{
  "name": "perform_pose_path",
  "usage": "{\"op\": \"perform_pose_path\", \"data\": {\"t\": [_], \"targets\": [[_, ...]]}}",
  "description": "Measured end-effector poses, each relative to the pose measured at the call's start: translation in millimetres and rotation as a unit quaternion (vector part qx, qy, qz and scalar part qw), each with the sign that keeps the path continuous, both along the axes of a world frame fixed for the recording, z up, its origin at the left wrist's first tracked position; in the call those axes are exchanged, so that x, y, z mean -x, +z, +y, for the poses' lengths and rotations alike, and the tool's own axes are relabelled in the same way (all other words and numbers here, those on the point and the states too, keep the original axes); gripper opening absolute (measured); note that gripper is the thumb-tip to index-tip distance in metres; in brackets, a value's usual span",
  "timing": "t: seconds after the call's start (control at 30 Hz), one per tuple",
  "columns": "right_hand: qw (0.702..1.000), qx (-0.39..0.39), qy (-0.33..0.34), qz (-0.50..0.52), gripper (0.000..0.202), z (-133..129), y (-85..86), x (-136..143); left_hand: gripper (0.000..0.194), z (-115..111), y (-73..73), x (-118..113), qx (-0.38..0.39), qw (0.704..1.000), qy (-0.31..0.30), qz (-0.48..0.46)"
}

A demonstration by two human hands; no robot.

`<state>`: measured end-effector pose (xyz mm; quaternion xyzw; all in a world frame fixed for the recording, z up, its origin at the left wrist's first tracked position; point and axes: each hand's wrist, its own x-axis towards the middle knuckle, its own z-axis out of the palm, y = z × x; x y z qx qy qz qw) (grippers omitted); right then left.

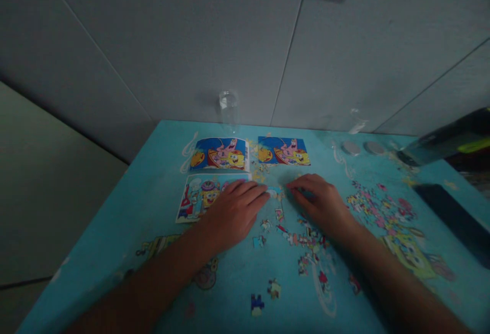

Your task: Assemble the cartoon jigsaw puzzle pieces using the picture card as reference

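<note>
My left hand (239, 209) lies palm down across the right edge of a cartoon picture sheet (191, 198). Its fingers are stretched out side by side, tips against a few light-blue puzzle pieces (274, 191); the thumb is hidden. Just right of those pieces, my right hand (319, 201) has its thumb and index finger drawn together in a pinch. Whatever lies between those fingertips is too small and dark to make out. Below the hands are loose puzzle pieces (259, 242) and a cluster of reddish pieces (306, 239).
A folded picture card (220, 154) and a flat one (283, 150) lie farther back. Clear containers (228, 109) stand by the wall. Two round lids (351, 148), a heap of pieces (378, 206), a dark slab (454, 221) and a bottle (444, 140) are on the right.
</note>
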<state>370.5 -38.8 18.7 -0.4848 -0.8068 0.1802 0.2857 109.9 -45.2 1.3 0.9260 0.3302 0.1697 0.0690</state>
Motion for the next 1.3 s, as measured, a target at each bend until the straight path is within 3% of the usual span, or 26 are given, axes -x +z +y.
{"op": "perform_pose_path", "data": {"t": [0.23,0.63,1.03,1.2,1.3], "targets": [[0.999,-0.007,0.035,-0.020,0.023,-3,-4.3,7,0.042,-1,0.6,0,0.002,1.000,0.006,0.003],[0.998,-0.023,0.035,-0.044,0.023,-3,-9.5,9,0.041,-2,2.4,2,-0.003,1.000,0.006,-0.016],[0.986,-0.052,0.059,-0.146,0.037,-6,-4.3,12,0.036,-3,0.7,2,-0.011,1.000,0.014,-0.009],[0.998,-0.053,-0.012,-0.034,0.035,0,-0.9,-8,0.035,-4,0.2,3,-0.024,0.999,0.023,-0.002],[0.997,-0.052,-0.030,-0.037,0.027,3,-4.5,-20,0.033,-5,2.5,1,-0.031,0.999,0.025,0.008]]}}
